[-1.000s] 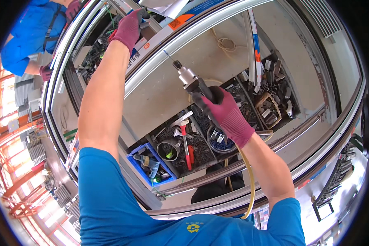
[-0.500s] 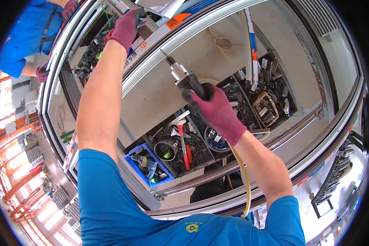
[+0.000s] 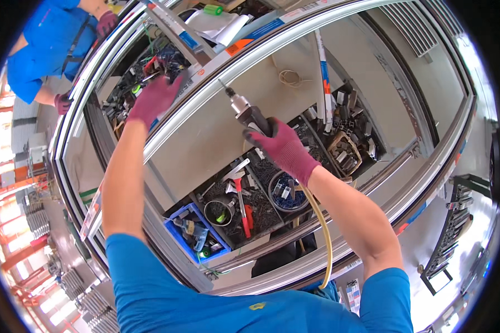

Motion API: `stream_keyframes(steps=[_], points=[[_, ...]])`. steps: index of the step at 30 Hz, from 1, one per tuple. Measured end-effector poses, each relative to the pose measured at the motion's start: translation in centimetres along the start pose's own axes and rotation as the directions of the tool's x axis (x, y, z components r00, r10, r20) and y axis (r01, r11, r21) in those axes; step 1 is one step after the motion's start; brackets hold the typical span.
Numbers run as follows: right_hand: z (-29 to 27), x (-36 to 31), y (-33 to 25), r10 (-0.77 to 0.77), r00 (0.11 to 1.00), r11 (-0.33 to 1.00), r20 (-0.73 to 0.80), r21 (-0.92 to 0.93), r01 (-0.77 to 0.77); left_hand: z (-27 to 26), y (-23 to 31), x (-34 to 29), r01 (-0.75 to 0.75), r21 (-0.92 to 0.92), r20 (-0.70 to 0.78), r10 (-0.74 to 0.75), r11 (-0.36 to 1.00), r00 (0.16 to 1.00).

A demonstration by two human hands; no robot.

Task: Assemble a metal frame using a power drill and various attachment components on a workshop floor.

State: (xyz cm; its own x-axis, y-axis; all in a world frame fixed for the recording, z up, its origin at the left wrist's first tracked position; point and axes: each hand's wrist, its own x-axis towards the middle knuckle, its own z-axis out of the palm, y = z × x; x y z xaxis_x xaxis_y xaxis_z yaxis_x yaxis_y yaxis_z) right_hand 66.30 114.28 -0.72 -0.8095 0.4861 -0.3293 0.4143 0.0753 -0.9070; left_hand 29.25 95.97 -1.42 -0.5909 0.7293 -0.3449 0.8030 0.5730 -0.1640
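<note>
My right hand (image 3: 283,145), in a maroon glove with dark fingertips, is wrapped round a dark and silver power drill (image 3: 252,115). Its thin bit points up and left, close to the silver frame rail (image 3: 205,95). My left hand (image 3: 156,101), gloved alike and slightly blurred, is over the far-left side of the frame. The thumb stands apart from the fingers, and nothing shows in its grasp. Just beyond it, a bin of loose small parts (image 3: 169,55) holds something red. A yellowish hose (image 3: 323,233) runs from below my right hand toward my body.
Below the frame sit dark bins of screws (image 3: 264,213), a red-handled hammer-like tool (image 3: 241,202), a round tin (image 3: 219,213) and a blue crate (image 3: 223,244). A labelled bar (image 3: 323,72) leans at the right. Another person in blue (image 3: 53,41) works at upper left.
My left hand has come down from the far rail end toward the parts bin, its thumb now apart. The drill stays in my right hand, nearly where it was. The view has shifted slightly.
</note>
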Motion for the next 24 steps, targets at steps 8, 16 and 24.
stream_keyframes(steps=[8, 16, 24], points=[[-7.6, -12.9, 1.1, -0.179, 0.979, 0.937, 0.092, -0.289, 0.199, 5.4, -11.3, -4.1, -0.343, -0.567, -0.381, 0.130, 0.749, 0.915], [-23.6, -36.0, 1.7, 0.145, 0.936, 0.908, -0.320, -0.333, -0.255, 6.4, -14.6, 2.2, -0.104, -0.741, -0.014, 0.140, 0.664, 0.990], [-22.8, -55.4, 17.2, 0.448, 0.651, 0.742, -0.612, -0.151, -0.653, 6.5, -4.5, 0.6, -0.021, -0.709, -0.187, -0.159, 0.705, 0.969]])
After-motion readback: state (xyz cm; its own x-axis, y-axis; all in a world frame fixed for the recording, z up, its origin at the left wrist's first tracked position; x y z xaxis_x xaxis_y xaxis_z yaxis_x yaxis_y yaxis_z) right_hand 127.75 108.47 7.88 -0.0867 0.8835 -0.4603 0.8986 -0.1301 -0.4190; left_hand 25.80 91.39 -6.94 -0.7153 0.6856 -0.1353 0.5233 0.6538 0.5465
